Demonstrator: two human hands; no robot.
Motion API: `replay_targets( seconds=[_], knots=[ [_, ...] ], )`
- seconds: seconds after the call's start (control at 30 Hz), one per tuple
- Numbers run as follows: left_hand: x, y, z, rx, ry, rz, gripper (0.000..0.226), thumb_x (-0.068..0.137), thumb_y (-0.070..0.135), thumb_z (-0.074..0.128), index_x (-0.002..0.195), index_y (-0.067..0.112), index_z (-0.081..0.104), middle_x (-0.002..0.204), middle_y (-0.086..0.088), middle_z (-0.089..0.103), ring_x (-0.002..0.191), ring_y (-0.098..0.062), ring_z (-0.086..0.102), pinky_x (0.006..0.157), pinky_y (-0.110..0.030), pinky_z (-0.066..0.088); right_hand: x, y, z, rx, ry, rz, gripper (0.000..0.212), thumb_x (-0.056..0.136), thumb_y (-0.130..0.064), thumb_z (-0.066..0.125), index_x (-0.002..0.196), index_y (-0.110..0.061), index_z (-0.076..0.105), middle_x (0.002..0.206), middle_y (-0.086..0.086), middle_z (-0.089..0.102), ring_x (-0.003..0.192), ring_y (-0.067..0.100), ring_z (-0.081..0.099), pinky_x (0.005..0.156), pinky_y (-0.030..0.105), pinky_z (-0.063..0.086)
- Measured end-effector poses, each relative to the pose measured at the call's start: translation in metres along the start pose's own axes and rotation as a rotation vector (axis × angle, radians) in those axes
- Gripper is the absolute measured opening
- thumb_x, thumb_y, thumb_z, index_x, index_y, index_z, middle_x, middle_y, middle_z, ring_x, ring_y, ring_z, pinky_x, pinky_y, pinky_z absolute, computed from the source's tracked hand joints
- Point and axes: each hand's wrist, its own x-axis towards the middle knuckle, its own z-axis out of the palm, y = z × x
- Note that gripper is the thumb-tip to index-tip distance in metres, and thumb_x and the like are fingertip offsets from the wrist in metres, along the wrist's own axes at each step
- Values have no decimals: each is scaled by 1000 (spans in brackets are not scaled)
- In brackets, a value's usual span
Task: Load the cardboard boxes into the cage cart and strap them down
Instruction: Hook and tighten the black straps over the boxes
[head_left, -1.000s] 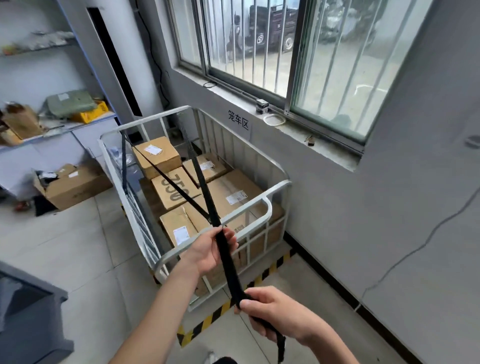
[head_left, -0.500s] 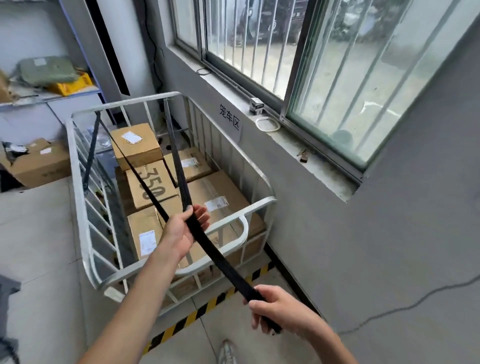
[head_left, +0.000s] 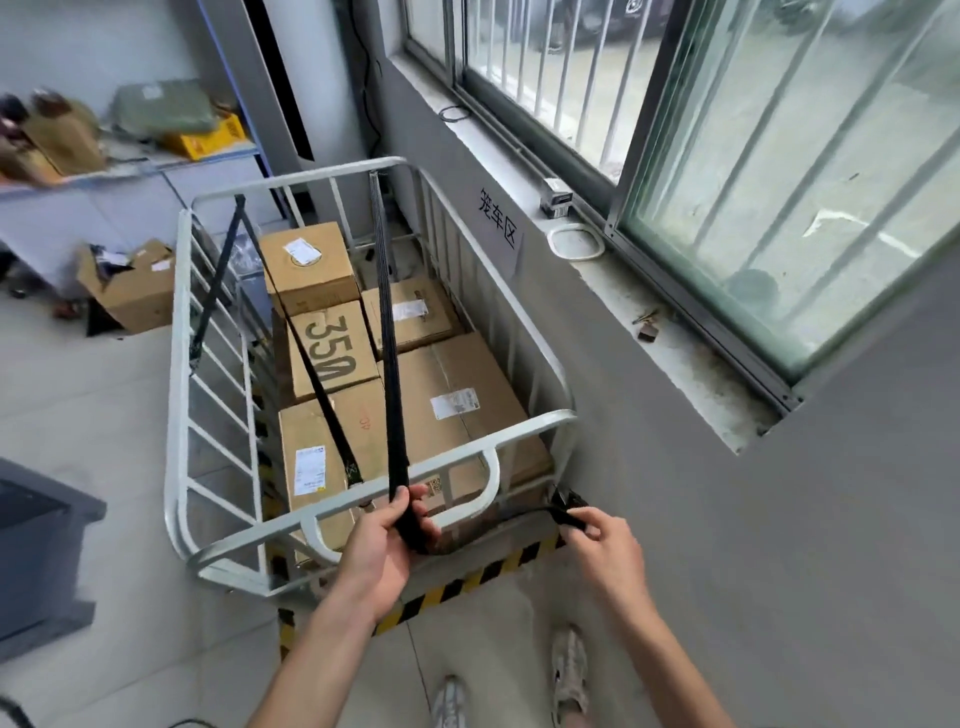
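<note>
Left hand (head_left: 382, 545) grips black strap (head_left: 387, 332) over boxed cage cart (head_left: 179, 415); right hand (head_left: 605, 540) pinches strap end.

cart (head_left: 519, 423): showing white bars
boxes (head_left: 457, 374): showing brown, one bearing black "350"
strap (head_left: 387, 332): showing black
tape (head_left: 467, 584): running in yellow-and-black stripes
</note>
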Motion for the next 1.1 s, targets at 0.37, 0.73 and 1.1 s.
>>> replay_targets(
  seconds=[0.37, 0.73, 1.1],
  knots=[
    [27, -49, 75, -32, 149, 35, 25, 102, 17, 46, 102, -1, 62, 66, -5, 49, 52, -18, 43, 60, -33, 39, 119, 13, -11, 1157, -202, 571, 25, 102, -6, 44, 126, -4, 52, 118, 19, 62, 101, 36, 66, 84, 44, 55],
    [82, -117, 76, -82, 310, -35, 28, 103, 14, 42, 97, -6, 60, 55, -8, 46, 38, -20, 42, 53, -33, 35, 205, 71, -8, 1085, -97, 761, 27, 107, -7, 33, 116, 2, 56, 148, 16, 50, 94, 23, 57, 95, 35, 38],
    [138, -171, 99, 33, 259, -51, 27, 102, 12, 46, 100, -8, 63, 64, -8, 56, 49, -20, 48, 56, -35, 40, 207, 79, -21, 568, -405, 387, 19, 103, -3, 45, 113, -8, 61, 101, 10, 77, 65, 20, 56, 61, 30, 47]
  ],
)
